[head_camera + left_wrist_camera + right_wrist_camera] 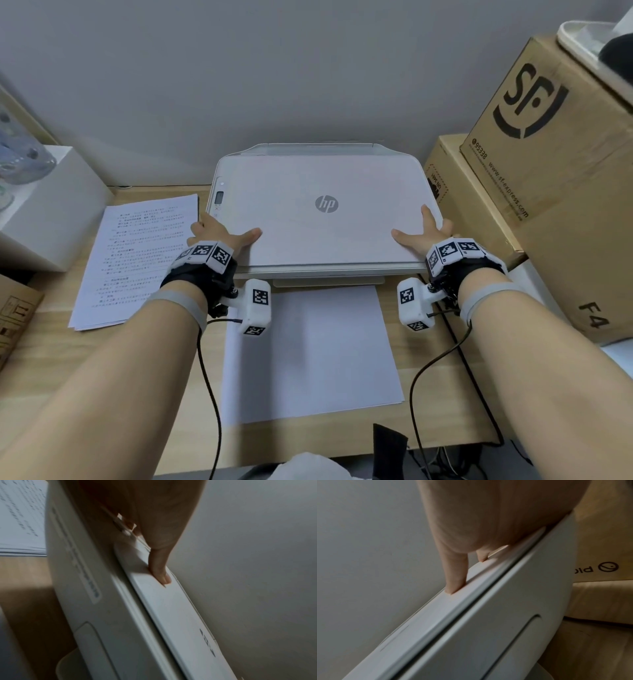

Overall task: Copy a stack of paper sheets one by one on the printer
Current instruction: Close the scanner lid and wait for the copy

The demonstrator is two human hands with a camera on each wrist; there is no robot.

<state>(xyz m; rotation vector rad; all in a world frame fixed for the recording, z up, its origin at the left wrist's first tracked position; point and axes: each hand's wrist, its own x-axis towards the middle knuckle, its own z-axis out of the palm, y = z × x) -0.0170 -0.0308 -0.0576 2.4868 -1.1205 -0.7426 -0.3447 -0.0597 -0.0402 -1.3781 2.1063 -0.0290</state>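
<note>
Both forearms reach forward, side by side. The left hand [219, 231] and right hand [423, 233] lie flat and well apart, thumbs pointing inward towards each other, fingers straight. Each wrist wears a black strap.

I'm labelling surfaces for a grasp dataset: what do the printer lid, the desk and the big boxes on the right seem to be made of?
Printer lid: looks like matte white moulded plastic, with smooth rounded corners and a printed logo.
Desk: pale wood-grain surface, probably laminate or veneer; solid wood cannot be ruled out.
Boxes: brown cardboard, dull, with printed markings and folded edges.
</note>
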